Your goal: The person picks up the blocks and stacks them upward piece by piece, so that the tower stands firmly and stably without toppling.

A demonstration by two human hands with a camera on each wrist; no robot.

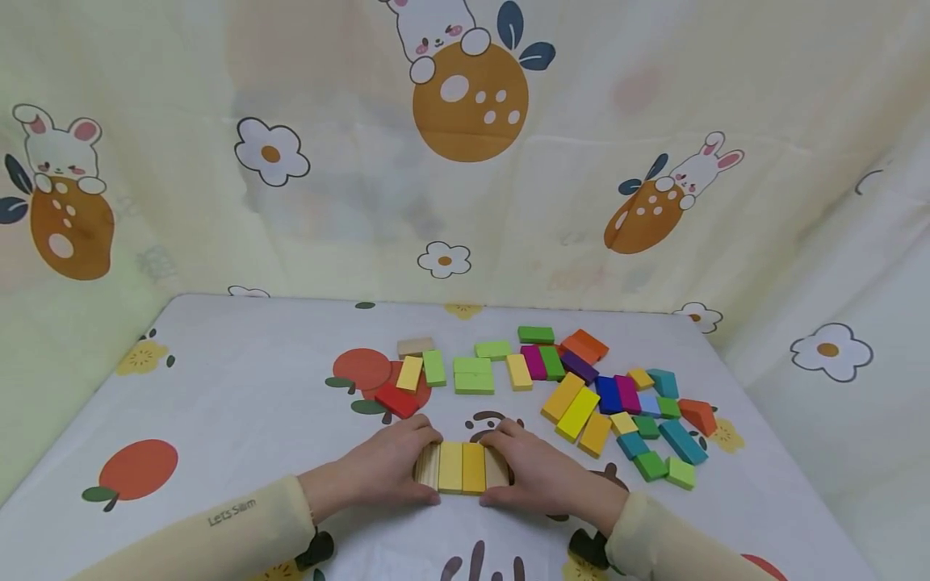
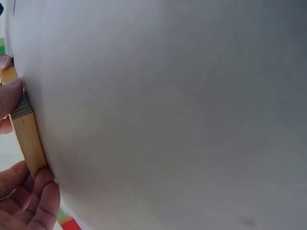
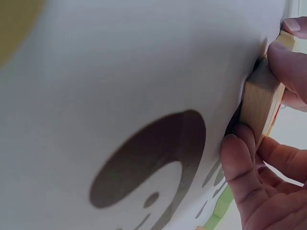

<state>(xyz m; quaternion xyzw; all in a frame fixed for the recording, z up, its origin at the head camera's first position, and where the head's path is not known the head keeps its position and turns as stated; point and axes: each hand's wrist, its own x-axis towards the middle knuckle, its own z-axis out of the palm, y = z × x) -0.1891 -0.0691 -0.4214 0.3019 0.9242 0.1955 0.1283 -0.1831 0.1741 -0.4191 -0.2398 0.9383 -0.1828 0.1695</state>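
Observation:
Side by side on the printed cloth lies a row of wooden blocks, with a light yellow block (image 1: 450, 468) and a deeper yellow block (image 1: 474, 468) in the middle. My left hand (image 1: 385, 464) grips the row's left end, thumb at the near edge and fingers at the far edge, around a plain wood block (image 1: 428, 466). At the right end my right hand (image 1: 541, 468) holds another plain wood block (image 1: 496, 470) the same way. Both wrist views show thumb and fingertips pressed on the end blocks; the palms hide part of their outer sides.
Right of the hands lie many loose coloured blocks, among them a yellow block (image 1: 577, 413), a teal block (image 1: 683, 441) and a green block (image 1: 650, 466). Beyond the left hand are a red block (image 1: 396, 400) and light green blocks (image 1: 474, 376). A patterned curtain (image 1: 349, 202) hangs behind the table.

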